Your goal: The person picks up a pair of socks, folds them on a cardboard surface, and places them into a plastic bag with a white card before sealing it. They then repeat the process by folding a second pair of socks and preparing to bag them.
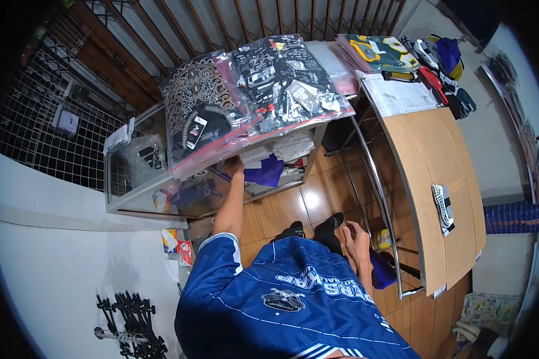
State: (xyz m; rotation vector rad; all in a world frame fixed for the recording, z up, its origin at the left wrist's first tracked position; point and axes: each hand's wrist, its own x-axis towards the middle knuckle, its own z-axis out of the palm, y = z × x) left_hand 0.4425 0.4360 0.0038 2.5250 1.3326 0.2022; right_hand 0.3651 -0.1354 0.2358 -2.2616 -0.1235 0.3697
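My left hand (234, 166) reaches forward to the front edge of a glass display case (135, 194). Its fingers are hidden under a stack of clothes in clear plastic bags (251, 90) lying on top of the case, so what they grip is not visible. A purple cloth (267, 171) lies inside the case just right of that hand. My right hand (356, 236) hangs by my side with loose, parted fingers and holds nothing. It is close to a blue item (381, 268) and a small yellow object (384, 239). My feet in black socks (314, 227) stand on the wooden floor.
A curved wooden counter (443, 167) with a chrome rail (377, 179) runs along the right, with a striped shoe (443, 206) on it. Papers, bags and more packaged clothes (401, 60) pile up at its far end. A wire grid (48, 137) stands at left, a black rack (132, 326) below.
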